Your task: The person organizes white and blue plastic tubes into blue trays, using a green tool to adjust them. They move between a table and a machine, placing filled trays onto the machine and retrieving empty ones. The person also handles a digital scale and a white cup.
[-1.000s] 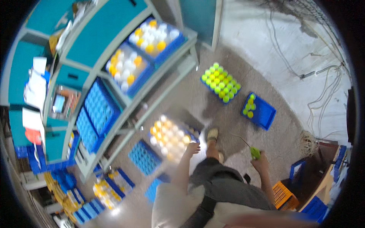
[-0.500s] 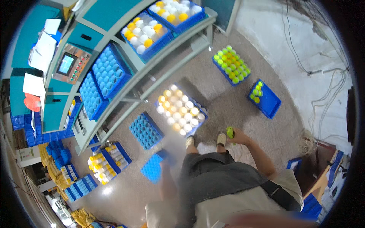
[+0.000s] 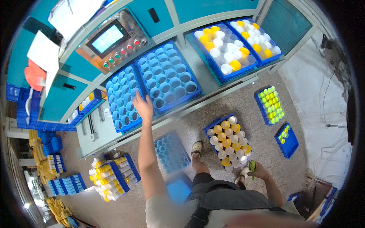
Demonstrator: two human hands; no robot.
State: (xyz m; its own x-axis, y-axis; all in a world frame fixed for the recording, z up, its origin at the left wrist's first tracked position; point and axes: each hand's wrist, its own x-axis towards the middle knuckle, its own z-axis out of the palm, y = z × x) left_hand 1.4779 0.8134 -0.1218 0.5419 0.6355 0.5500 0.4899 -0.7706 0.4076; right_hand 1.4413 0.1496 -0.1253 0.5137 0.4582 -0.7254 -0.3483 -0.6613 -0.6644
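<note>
My left hand point(image 3: 143, 107) reaches over the right edge of a blue tray point(image 3: 141, 121) full of light-blue cups point(image 3: 121, 95). Its fingers are spread and show nothing in them. Whether the fingertips touch a cup cannot be told. Right beside it lies a second blue tray point(image 3: 159, 111) packed with the same light-blue cups point(image 3: 165, 68). Low on the right, my right hand point(image 3: 260, 171) is closed around yellow-green cups point(image 3: 252, 166). Near it on the floor stands a blue tray point(image 3: 207, 133) of white and yellow cups point(image 3: 227, 142).
A machine panel with a screen point(image 3: 108, 38) and buttons rises behind the bench. Trays of white and yellow cups point(image 3: 224, 49) lie on the bench at right. On the floor are a tray of green cups point(image 3: 270, 105), a partly filled blue tray point(image 3: 292, 148) and stacked white-yellow cups point(image 3: 108, 178).
My left hand has moved up and forward from beside my body to the bench tray. The view has come closer to the bench. My right hand still holds the green cups.
</note>
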